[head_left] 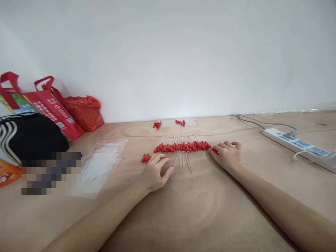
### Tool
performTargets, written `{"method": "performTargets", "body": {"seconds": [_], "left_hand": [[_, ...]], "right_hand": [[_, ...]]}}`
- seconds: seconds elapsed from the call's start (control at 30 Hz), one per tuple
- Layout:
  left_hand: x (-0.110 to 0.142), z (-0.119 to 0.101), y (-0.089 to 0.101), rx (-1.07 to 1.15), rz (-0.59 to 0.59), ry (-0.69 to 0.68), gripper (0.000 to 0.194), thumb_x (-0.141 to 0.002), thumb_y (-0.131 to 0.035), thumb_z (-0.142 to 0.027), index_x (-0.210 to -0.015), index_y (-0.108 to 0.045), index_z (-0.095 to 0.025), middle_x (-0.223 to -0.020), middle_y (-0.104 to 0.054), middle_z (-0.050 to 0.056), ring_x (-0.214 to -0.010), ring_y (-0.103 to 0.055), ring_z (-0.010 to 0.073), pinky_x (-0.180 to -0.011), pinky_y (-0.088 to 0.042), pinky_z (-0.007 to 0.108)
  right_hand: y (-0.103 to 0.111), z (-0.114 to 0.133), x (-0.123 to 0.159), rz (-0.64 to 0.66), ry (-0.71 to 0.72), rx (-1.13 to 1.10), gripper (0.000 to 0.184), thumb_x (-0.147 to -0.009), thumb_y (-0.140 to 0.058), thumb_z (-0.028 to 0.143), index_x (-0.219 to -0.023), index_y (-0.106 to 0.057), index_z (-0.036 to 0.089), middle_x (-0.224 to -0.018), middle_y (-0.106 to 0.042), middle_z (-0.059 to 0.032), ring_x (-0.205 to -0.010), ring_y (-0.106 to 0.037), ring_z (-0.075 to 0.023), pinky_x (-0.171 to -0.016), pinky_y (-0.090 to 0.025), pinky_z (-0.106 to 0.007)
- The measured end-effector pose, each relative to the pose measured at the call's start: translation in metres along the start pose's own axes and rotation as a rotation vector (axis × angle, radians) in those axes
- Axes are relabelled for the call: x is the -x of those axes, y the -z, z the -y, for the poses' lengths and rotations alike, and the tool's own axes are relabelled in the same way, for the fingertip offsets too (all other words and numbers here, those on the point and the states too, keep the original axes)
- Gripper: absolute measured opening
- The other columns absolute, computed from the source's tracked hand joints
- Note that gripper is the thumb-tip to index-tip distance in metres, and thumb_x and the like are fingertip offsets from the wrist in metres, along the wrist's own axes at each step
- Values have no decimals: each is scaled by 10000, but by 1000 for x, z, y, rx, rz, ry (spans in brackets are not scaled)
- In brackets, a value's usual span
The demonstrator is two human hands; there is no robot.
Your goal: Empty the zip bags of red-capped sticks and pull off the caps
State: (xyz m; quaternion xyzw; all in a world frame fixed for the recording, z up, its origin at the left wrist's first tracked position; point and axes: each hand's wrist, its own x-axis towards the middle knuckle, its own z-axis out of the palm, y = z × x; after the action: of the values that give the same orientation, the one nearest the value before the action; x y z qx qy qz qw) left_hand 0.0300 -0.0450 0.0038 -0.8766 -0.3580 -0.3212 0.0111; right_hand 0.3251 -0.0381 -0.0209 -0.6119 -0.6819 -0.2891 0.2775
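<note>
Hands work at the middle of the frame, well apart from each other. Left hand (156,173) has its thumb spread from its fingers; these partly cover a cluster of red caps (143,158), and whether they touch them I cannot tell. Right hand (227,154) curls at the right end of a row of red-capped sticks (183,146), with a red piece (215,151) showing by its fingertips; the fingers hide whether it is gripped. The row lies across the centre, its caps packed too tightly to count. Just below it lie a few bare sticks (180,162), their upper ends hard to make out near the caps. Farther up, more caps (157,125) lie small beside a clear bag (167,122), whose outline is faint. At left, clear bags (103,166) overlap, and a pixelated patch hides whatever lies beside them. A black bag (39,136) is cut off by the left edge, a power strip (299,142) by the right. Both forearms leave the frame below.
</note>
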Motion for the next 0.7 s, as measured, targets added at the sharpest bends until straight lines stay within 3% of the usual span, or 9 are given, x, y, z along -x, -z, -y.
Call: {"method": "performTargets", "body": {"seconds": [0.17, 0.37, 0.5, 0.7], "left_hand": [[15, 9, 7, -99, -51, 47, 141, -793, -451, -202, -831, -571, -138, -828, -551, 78, -784, -546, 188, -735, -476, 345], [17, 10, 4, -58, -22, 41, 134, -777, -440, -138, -814, -567, -155, -824, -577, 64, -755, -575, 167, -709, -495, 304], [11, 5, -2, 17, 1, 30, 167, -802, -432, -162, -880, -580, -148, -893, -608, 82, -830, -595, 175, -757, -502, 310], [3, -6, -8, 152, 105, 54, 231, -820, -428, -192, -999, -567, -143, -1048, -606, 105, -973, -579, 192, -857, -485, 349]], "right_hand": [[2, 3, -1, 57, -25, -7, 303, -790, -445, 325, -597, -647, 206, -662, -648, -32, -693, -478, -166, -782, -180, -385], [5, 3, -3, -20, -147, -27, 279, -783, -436, 318, -659, -654, 196, -689, -653, -30, -687, -484, -162, -768, -183, -367], [5, 6, -5, -56, -191, -84, 270, -786, -437, 336, -701, -655, 201, -693, -651, -28, -695, -488, -167, -769, -181, -365], [-3, 26, -9, -17, -126, -164, 265, -796, -451, 390, -789, -660, 227, -728, -635, -25, -736, -484, -173, -782, -182, -362]]}}
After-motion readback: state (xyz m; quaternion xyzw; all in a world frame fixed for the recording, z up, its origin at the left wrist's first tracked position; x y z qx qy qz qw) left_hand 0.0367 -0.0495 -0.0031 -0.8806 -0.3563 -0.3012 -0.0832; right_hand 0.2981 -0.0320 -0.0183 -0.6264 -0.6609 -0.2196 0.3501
